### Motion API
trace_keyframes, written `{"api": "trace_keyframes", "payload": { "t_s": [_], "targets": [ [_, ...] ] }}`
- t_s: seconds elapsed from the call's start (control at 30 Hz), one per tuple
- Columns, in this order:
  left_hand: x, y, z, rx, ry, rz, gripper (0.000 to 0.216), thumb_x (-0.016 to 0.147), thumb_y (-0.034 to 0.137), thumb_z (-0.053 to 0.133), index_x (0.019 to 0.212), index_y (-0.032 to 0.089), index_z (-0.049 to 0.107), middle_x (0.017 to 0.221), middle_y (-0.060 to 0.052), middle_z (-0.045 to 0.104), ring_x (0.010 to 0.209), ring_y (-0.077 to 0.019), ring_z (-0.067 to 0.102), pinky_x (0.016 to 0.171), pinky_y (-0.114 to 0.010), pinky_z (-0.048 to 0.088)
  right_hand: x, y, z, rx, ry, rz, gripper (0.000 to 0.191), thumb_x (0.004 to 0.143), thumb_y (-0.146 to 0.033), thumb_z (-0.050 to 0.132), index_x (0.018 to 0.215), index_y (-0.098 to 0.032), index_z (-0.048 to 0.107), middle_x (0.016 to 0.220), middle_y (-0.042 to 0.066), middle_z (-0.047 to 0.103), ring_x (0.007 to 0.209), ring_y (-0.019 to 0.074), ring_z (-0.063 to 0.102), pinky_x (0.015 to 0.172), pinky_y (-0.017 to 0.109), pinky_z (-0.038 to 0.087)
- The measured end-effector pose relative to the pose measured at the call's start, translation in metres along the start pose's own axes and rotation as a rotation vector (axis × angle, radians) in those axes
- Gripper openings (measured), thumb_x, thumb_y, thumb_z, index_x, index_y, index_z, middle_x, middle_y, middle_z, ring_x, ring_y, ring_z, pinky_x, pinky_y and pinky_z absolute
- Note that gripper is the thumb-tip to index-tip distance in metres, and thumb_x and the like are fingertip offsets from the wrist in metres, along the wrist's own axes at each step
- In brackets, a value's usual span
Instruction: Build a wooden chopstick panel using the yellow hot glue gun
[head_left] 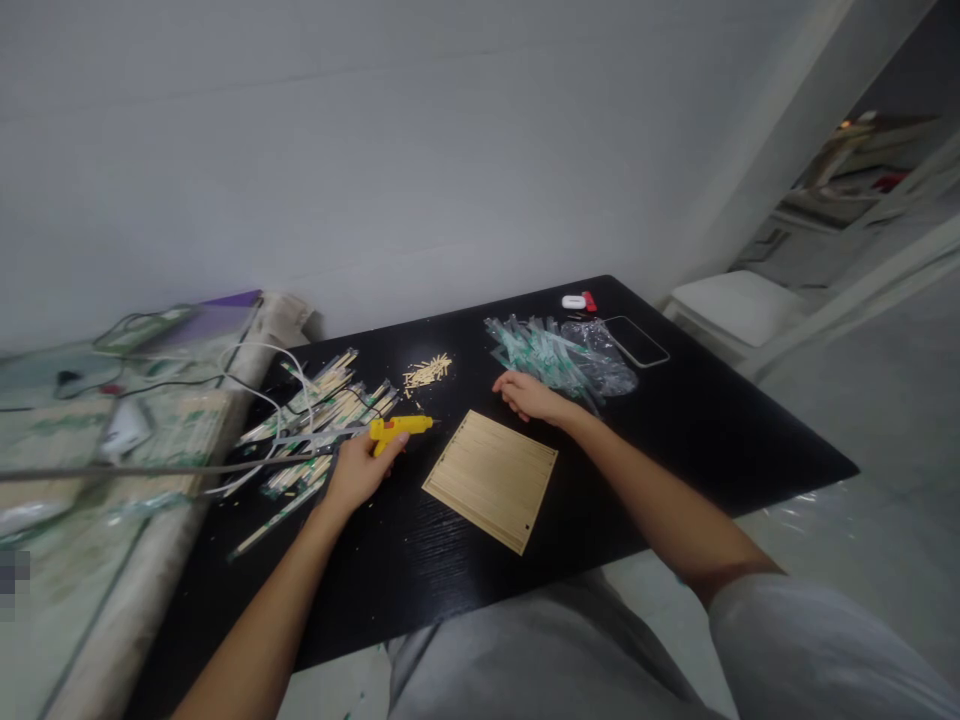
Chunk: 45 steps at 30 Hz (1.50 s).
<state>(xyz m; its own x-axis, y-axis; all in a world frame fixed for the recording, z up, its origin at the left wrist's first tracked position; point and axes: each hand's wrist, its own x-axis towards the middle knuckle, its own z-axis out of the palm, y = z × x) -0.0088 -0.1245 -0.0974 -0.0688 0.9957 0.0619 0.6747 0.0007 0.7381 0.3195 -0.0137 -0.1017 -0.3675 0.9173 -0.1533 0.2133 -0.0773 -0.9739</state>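
My left hand [361, 472] is wrapped round a yellow hot glue gun [396, 428], its nozzle pointing right, above the black table. Just right of the nozzle lies a flat square panel of light wooden sticks [491, 480], with small dark spots near its corners. Past the panel's far edge hovers my right hand [529, 396], its fingers curled together in a pinch. Whatever those fingers hold, if anything, is too small to make out. A little pile of short cut stick pieces [428, 372] lies beyond the glue gun.
Wrapped chopsticks [322, 400] lie scattered at the left, with white and dark cables across them. Clear plastic wrappers [544, 352] are heaped behind my right hand. Farther right are a phone-sized frame [636, 341] and a white case [574, 302]. A white stool [731, 305] stands beyond the table.
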Motion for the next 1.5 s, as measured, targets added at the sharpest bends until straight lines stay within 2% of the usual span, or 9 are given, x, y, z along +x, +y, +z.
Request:
{"api": "trace_keyframes", "payload": {
  "t_s": [0.1, 0.23, 0.43, 0.8, 1.0, 1.1, 1.17, 1.3, 1.5],
  "targets": [
    [0.0, 0.002, 0.0, 0.021, -0.004, -0.004, 0.053, 0.086, 0.069, 0.06, 0.076, 0.018, 0.072, 0.053, 0.0, 0.061, 0.049, -0.0181, 0.059, 0.05, -0.027, 0.041, 0.001, 0.002, 0.004, 0.035, 0.05, -0.016, 0.003, 0.094, -0.022, 0.059, 0.093, -0.02, 0.059, 0.061, -0.006, 0.048, 0.042, 0.0072, 0.042, 0.033, 0.017, 0.036],
    [0.0, 0.005, -0.001, 0.028, 0.0, -0.001, 0.054, 0.085, 0.07, 0.059, 0.074, 0.018, 0.071, 0.052, 0.0, 0.061, 0.049, -0.0179, 0.058, 0.049, -0.027, 0.04, 0.003, 0.004, 0.007, 0.063, 0.063, -0.044, 0.014, 0.088, -0.026, 0.073, 0.087, -0.019, 0.06, 0.063, -0.004, 0.057, 0.044, 0.0066, 0.048, 0.035, 0.016, 0.041],
    [-0.001, 0.007, -0.001, 0.026, -0.003, 0.017, 0.053, 0.086, 0.069, 0.059, 0.074, 0.019, 0.07, 0.051, 0.001, 0.06, 0.049, -0.0181, 0.058, 0.05, -0.027, 0.04, 0.005, 0.006, 0.008, 0.087, 0.073, -0.061, 0.022, 0.076, -0.021, 0.083, 0.083, -0.017, 0.063, 0.066, -0.003, 0.062, 0.051, 0.0082, 0.055, 0.037, 0.015, 0.045],
    [-0.002, 0.014, -0.002, 0.043, 0.021, 0.01, 0.054, 0.084, 0.07, 0.059, 0.07, 0.019, 0.07, 0.048, 0.001, 0.06, 0.048, -0.0181, 0.058, 0.05, -0.027, 0.04, 0.004, 0.005, 0.01, 0.098, 0.111, -0.05, 0.004, 0.089, -0.016, 0.066, 0.091, -0.018, 0.062, 0.077, 0.0, 0.066, 0.052, 0.0065, 0.053, 0.037, 0.013, 0.043],
    [-0.001, 0.011, -0.002, 0.036, 0.012, 0.012, 0.053, 0.084, 0.069, 0.06, 0.072, 0.019, 0.071, 0.05, 0.001, 0.061, 0.048, -0.0178, 0.058, 0.05, -0.027, 0.04, 0.002, 0.002, 0.012, 0.127, 0.14, -0.046, 0.004, 0.092, -0.016, 0.059, 0.093, -0.019, 0.062, 0.072, -0.003, 0.058, 0.047, 0.0062, 0.046, 0.036, 0.015, 0.041],
    [-0.002, 0.013, -0.003, 0.048, 0.019, 0.014, 0.054, 0.084, 0.07, 0.06, 0.07, 0.019, 0.071, 0.049, 0.0, 0.061, 0.048, -0.0182, 0.058, 0.049, -0.027, 0.04, 0.001, 0.001, 0.012, 0.161, 0.153, -0.044, 0.001, 0.092, -0.02, 0.061, 0.091, -0.019, 0.062, 0.064, -0.006, 0.052, 0.045, 0.0066, 0.041, 0.034, 0.015, 0.037],
    [-0.002, 0.014, -0.003, 0.047, 0.02, 0.009, 0.054, 0.084, 0.07, 0.06, 0.07, 0.019, 0.071, 0.049, 0.0, 0.061, 0.047, -0.0185, 0.058, 0.049, -0.027, 0.04, 0.001, 0.001, 0.012, 0.189, 0.157, -0.043, 0.006, 0.091, -0.023, 0.066, 0.089, -0.019, 0.062, 0.061, -0.006, 0.05, 0.045, 0.0071, 0.042, 0.035, 0.016, 0.038],
    [-0.002, 0.014, -0.003, 0.036, 0.011, 0.007, 0.053, 0.084, 0.07, 0.06, 0.072, 0.019, 0.07, 0.05, 0.0, 0.062, 0.048, -0.0188, 0.059, 0.049, -0.027, 0.041, 0.003, 0.0, 0.009, 0.264, 0.141, -0.034, 0.015, 0.087, -0.028, 0.075, 0.086, -0.018, 0.064, 0.065, -0.003, 0.058, 0.053, 0.0086, 0.053, 0.042, 0.017, 0.047],
    [-0.002, 0.012, -0.003, 0.043, 0.004, 0.01, 0.052, 0.085, 0.068, 0.06, 0.074, 0.019, 0.072, 0.049, 0.001, 0.061, 0.049, -0.0186, 0.059, 0.051, -0.027, 0.041, 0.003, -0.002, 0.007, 0.396, 0.11, -0.004, 0.019, 0.081, -0.024, 0.083, 0.085, -0.017, 0.065, 0.075, 0.001, 0.067, 0.069, 0.0113, 0.067, 0.066, 0.023, 0.061]
  ]
}}
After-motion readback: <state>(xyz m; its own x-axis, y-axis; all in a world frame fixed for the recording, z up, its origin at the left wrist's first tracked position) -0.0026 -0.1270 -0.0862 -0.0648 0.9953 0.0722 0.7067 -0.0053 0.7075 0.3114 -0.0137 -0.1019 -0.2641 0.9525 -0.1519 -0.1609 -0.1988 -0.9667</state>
